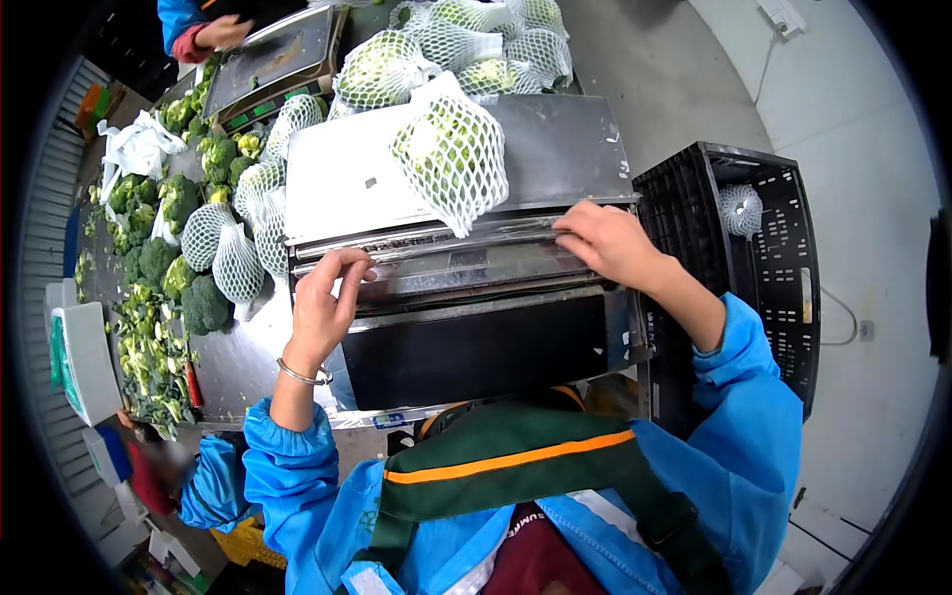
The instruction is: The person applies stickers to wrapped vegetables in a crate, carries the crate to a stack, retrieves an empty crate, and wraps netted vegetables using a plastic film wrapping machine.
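My left hand, with a bangle at the wrist, pinches the left end of a sheet of clear plastic film at a wrapping machine. My right hand has its fingers closed on the film's other end. Between the hands the film stretches across the machine's roller slot. Just beyond it, a broccoli head in a white foam net lies on the machine's metal top, touching neither hand. In front of the film is a dark flat plate.
Several netted heads are piled behind the machine and others at its left. Loose broccoli, trimmings and a red-handled knife lie on the left table. A black crate stands right, holding a netted item. Another person's hand is at the far side.
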### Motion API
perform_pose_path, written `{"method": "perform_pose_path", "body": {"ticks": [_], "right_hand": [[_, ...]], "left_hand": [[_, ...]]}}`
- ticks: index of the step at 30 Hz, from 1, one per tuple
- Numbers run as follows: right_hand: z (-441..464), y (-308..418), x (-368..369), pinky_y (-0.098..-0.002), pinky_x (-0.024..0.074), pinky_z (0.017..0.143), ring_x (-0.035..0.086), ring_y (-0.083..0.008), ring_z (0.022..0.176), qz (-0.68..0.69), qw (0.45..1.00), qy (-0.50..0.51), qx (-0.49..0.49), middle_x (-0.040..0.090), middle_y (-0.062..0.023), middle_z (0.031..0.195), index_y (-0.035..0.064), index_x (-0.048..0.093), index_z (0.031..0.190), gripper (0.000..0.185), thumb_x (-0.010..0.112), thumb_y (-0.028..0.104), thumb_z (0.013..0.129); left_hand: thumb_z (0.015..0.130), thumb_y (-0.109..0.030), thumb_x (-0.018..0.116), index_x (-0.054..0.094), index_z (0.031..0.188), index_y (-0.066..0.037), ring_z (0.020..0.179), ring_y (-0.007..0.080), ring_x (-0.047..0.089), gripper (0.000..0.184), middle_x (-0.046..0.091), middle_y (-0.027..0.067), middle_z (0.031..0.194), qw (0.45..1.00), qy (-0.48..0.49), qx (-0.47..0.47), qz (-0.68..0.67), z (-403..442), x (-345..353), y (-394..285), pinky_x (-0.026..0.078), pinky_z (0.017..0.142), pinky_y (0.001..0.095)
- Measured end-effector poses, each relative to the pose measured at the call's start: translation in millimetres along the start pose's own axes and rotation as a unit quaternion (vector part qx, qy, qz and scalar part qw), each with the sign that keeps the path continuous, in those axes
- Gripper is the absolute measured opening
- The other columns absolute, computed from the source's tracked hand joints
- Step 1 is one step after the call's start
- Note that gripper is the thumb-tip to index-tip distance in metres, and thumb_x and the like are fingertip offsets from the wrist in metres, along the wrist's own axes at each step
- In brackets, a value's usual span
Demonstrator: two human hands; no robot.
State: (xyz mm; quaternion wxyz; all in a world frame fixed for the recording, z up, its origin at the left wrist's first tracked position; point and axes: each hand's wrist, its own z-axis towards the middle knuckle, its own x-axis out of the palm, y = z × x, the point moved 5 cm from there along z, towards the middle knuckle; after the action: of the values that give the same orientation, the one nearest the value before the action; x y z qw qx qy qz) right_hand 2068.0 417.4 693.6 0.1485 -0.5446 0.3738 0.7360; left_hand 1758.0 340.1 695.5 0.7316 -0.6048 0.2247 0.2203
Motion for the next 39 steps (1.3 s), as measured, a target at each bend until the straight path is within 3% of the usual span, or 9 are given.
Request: {"method": "perform_pose_path", "body": {"ticks": [6, 15, 19, 26, 29, 31, 33, 34, 39], "right_hand": [[8, 2, 25, -0.0335, 0.0438, 0.066, 0.057, -0.0247, 0.072, -0.076, 0.996, 0.033, -0.036, 0.059, -0.0053, 0.081, 0.0088, 0.063, 0.085, 0.012, 0.060, 0.018, 0.078], [12, 12, 19, -0.0364, 0.0460, 0.069, 0.058, -0.0273, 0.072, -0.050, 0.994, -0.020, 0.098, 0.061, -0.0069, 0.080, 0.0085, 0.065, 0.082, 0.014, 0.061, 0.020, 0.077], [8, 3, 29, -0.0352, 0.0465, 0.065, 0.058, -0.0276, 0.074, 0.013, 0.998, -0.017, 0.054, 0.060, -0.0076, 0.088, 0.0070, 0.064, 0.087, 0.017, 0.060, 0.021, 0.078], [4, 7, 10, -0.0271, 0.0415, 0.056, 0.052, -0.0164, 0.060, 0.113, 0.973, -0.140, 0.146, 0.052, -0.0076, 0.075, 0.0025, 0.056, 0.085, 0.008, 0.058, 0.010, 0.081], [10, 26, 12, -0.0362, 0.0447, 0.062, 0.056, -0.0291, 0.069, 0.093, 0.985, -0.058, 0.134, 0.055, -0.0106, 0.085, 0.0056, 0.057, 0.086, 0.014, 0.059, 0.018, 0.081], [18, 39, 23, -0.0394, 0.0446, 0.064, 0.057, -0.0267, 0.069, -0.045, 0.992, -0.082, 0.080, 0.056, -0.0065, 0.084, 0.0084, 0.060, 0.088, 0.018, 0.061, 0.025, 0.079], [21, 30, 41, -0.0381, 0.0457, 0.064, 0.057, -0.0269, 0.070, -0.041, 0.997, -0.059, 0.022, 0.057, -0.0060, 0.084, 0.0079, 0.061, 0.088, 0.017, 0.059, 0.023, 0.081], [22, 29, 37, -0.0375, 0.0460, 0.064, 0.057, -0.0274, 0.070, -0.015, 0.996, -0.084, 0.040, 0.057, -0.0063, 0.084, 0.0075, 0.061, 0.088, 0.016, 0.058, 0.022, 0.081], [9, 25, 29, -0.0349, 0.0476, 0.062, 0.058, -0.0300, 0.071, 0.056, 0.983, -0.154, 0.084, 0.059, -0.0079, 0.083, 0.0059, 0.060, 0.086, 0.012, 0.058, 0.017, 0.082]], "left_hand": [[0.085, -0.002, 0.054, 0.056, 0.091, 0.001, 0.073, 0.0164, 0.064, 0.007, 0.063, 0.0094, 0.079, 1.000, 0.003, 0.016, 0.008, 1, -3, -4, 0.048, 0.067, 0.0249], [0.084, -0.001, 0.054, 0.057, 0.090, 0.001, 0.072, 0.0167, 0.064, 0.007, 0.063, 0.0093, 0.077, 0.999, 0.008, 0.027, 0.015, 0, -5, -3, 0.048, 0.065, 0.0248], [0.084, -0.001, 0.053, 0.057, 0.089, 0.001, 0.072, 0.0172, 0.064, 0.006, 0.063, 0.0097, 0.075, 0.999, 0.008, 0.036, 0.016, 1, -6, -3, 0.048, 0.064, 0.0253], [0.084, -0.003, 0.054, 0.056, 0.088, 0.000, 0.068, 0.0193, 0.063, 0.006, 0.061, 0.0107, 0.075, 0.999, 0.001, 0.042, 0.002, -1, -9, -5, 0.048, 0.062, 0.0271], [0.084, -0.003, 0.054, 0.056, 0.088, 0.000, 0.066, 0.0198, 0.062, 0.005, 0.061, 0.0111, 0.074, 0.998, -0.008, 0.063, -0.001, -1, -8, -6, 0.048, 0.060, 0.0274], [0.084, -0.003, 0.054, 0.056, 0.088, 0.000, 0.066, 0.0194, 0.063, 0.005, 0.061, 0.0109, 0.075, 0.998, -0.014, 0.067, -0.003, 0, -8, -8, 0.048, 0.060, 0.0270], [0.084, -0.003, 0.054, 0.056, 0.088, 0.000, 0.066, 0.0189, 0.063, 0.005, 0.061, 0.0108, 0.075, 0.998, -0.027, 0.054, -0.011, -1, -9, -9, 0.048, 0.060, 0.0265], [0.085, -0.003, 0.052, 0.057, 0.089, 0.000, 0.070, 0.0170, 0.065, 0.006, 0.063, 0.0084, 0.073, 0.999, -0.014, 0.043, -0.002, -1, -11, -11, 0.048, 0.064, 0.0258], [0.088, -0.003, 0.049, 0.053, 0.092, -0.001, 0.069, 0.0167, 0.065, 0.007, 0.063, 0.0082, 0.073, 0.999, -0.014, 0.013, -0.042, -7, -8, -1, 0.049, 0.062, 0.0252]]}}
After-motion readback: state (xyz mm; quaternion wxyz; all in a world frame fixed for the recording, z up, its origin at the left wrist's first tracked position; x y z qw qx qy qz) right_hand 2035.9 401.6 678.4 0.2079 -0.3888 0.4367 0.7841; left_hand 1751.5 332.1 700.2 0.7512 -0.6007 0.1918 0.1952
